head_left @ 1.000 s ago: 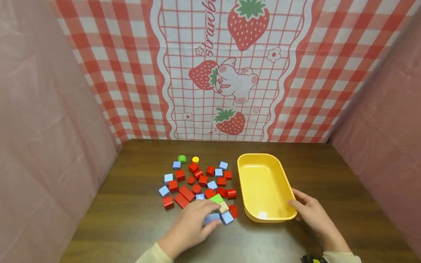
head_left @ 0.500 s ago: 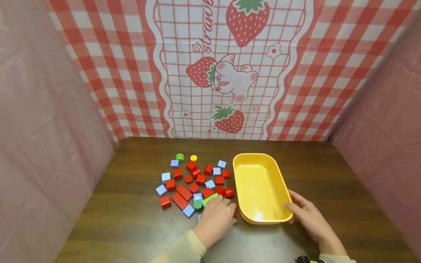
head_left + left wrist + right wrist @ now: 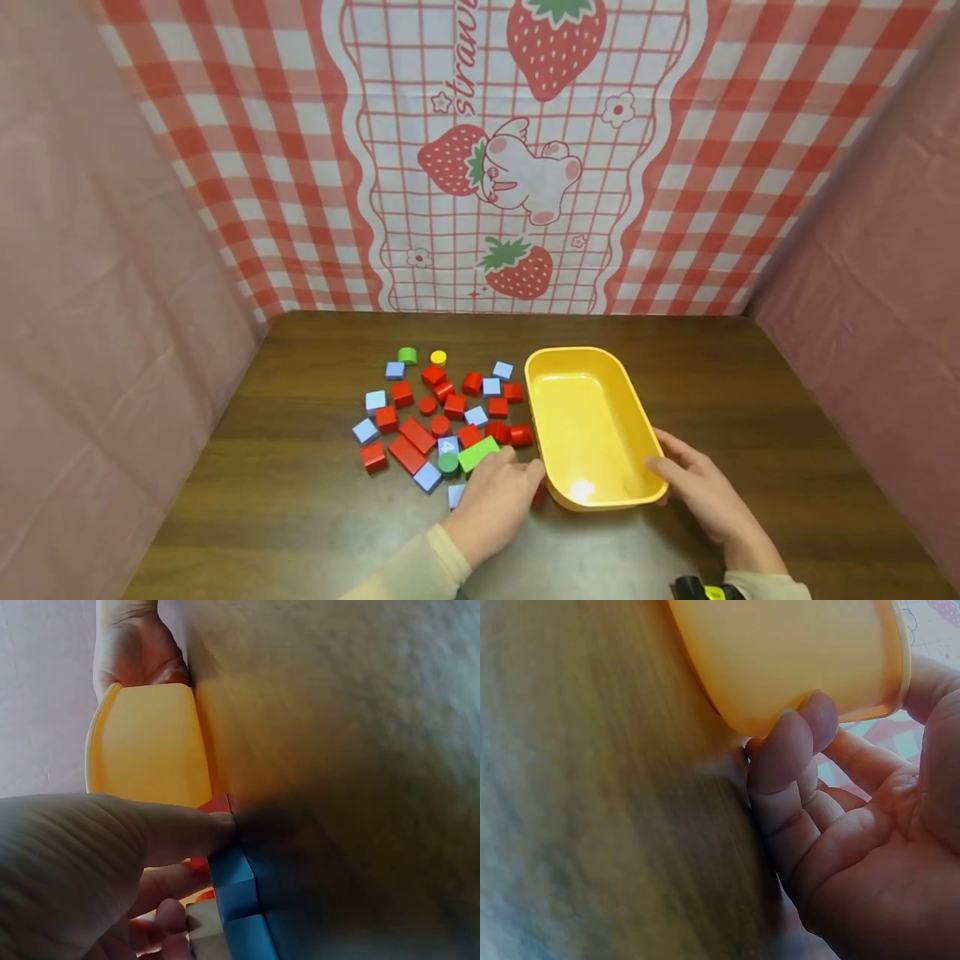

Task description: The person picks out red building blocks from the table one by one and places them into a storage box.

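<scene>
Behind the wood-grain table [image 3: 247, 500] hangs a strawberry-print cloth [image 3: 525, 167]; since a second ago the left hand [image 3: 497, 500] has moved toward 3 o'clock, uncovering a dark green cylinder [image 3: 448, 464] at its 10, and pinches a red block [image 3: 217, 803] beside the yellow tub [image 3: 588, 429]. The right hand [image 3: 703, 493] grips the tub's rim at 4 o'clock, while a beige block [image 3: 205, 930] (masked by the left hand from above) lies nearby.

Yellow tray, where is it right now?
In the head view, the yellow tray sits on the table just right of the scattered blocks, its near right corner held by the right hand.
</scene>
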Demonstrator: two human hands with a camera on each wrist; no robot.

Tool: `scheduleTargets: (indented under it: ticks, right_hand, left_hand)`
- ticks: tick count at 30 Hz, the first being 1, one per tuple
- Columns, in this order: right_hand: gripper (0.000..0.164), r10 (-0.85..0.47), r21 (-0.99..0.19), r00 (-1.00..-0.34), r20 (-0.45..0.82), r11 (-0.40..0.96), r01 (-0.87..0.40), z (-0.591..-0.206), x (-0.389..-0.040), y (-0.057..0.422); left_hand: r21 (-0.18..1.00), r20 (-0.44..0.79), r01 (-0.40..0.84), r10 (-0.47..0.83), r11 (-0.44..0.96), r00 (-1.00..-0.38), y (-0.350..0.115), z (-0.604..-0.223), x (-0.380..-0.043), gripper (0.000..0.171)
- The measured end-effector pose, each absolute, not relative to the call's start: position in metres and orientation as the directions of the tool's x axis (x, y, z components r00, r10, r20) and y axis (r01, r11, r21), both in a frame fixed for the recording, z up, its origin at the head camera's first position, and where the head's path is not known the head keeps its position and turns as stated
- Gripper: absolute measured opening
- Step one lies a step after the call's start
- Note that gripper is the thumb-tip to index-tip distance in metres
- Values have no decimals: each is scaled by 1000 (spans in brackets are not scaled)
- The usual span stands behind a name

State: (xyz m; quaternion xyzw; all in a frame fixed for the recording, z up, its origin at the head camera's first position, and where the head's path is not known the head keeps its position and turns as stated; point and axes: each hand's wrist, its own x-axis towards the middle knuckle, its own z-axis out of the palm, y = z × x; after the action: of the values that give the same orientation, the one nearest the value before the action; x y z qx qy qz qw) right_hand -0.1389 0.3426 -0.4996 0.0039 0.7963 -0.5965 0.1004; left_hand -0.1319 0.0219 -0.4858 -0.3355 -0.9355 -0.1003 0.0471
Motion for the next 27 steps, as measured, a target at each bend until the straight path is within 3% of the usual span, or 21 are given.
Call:
scheduleTargets:
  ticks: [8,16,22,27]
  right_hand:
    - [61,-123,-953,-978,-166,276,127,-500,-139,344]
    - [62,-130,-952,-977,-168,280,126,-500,-140,344]
    - [61,-129,-954,-980,-152,277,112,-499,-141,344]
    - [61,-123,-954,-979,-161,274,122,-501,-139,344]
  left_hand:
    - [122,151,643,626,756,-765,21,-483,-131,18]
    - [98,205,615,589,782,-782,-1,-462,-126,31]
    - [283,319,607,524,743,-790,-4,-441,-131,30]
    - [381,293,628,555,679,-778,18,-443,-139,27]
